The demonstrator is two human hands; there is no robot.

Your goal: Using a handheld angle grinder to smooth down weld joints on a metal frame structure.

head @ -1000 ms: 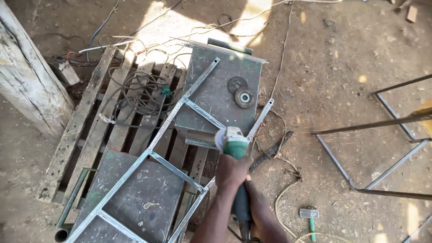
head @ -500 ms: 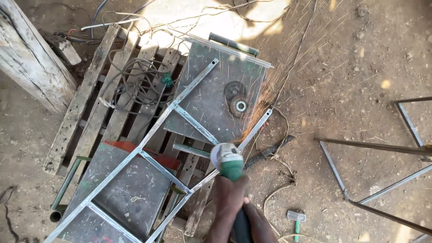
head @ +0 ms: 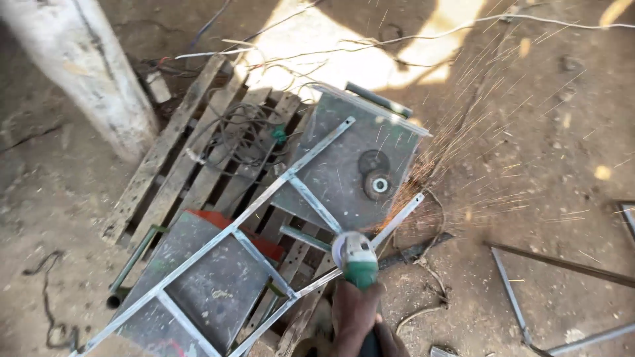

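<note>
So the angle grinder (head: pixel 355 258) is sitting at about 6 o'clock in the view, green body with a silvery head, and it's pressing onto the right-hand rail of a light metal ladder-style frame (head: pixel 264 201). Sparks (head: pixel 463 165) are flying off toward 1 to 2 o'clock, spraying across the dirt floor (head: pixel 562 132).

One hand (head: pixel 354 314) is wrapping tight around the grinder's body from below, fingers clenched on it. I honestly can't tell whether it's the left or the right one, since both arms are bunching together at the bottom edge and the second hand (head: pixel 390 344) is mostly cut off. It's sitting right against the grinder's tail end, but whether it's actually gripping is not something the view is showing.

The frame is lying diagonally from 7 o'clock up to 12 o'clock, resting across two grey metal boxes: one (head: pixel 344 172) near the centre and one (head: pixel 198 291) at 8 o'clock. Two spare grinding discs (head: pixel 377 175) are lying on top of the centre box, touching each other. Under all that there's a wooden pallet (head: pixel 178 172) with a tangle of cable (head: pixel 238 132) on it. A pale post (head: pixel 92 73) is leaning in at 10 o'clock, and more thin steel bars (head: pixel 555 264) are lying at 4 o'clock.
</note>
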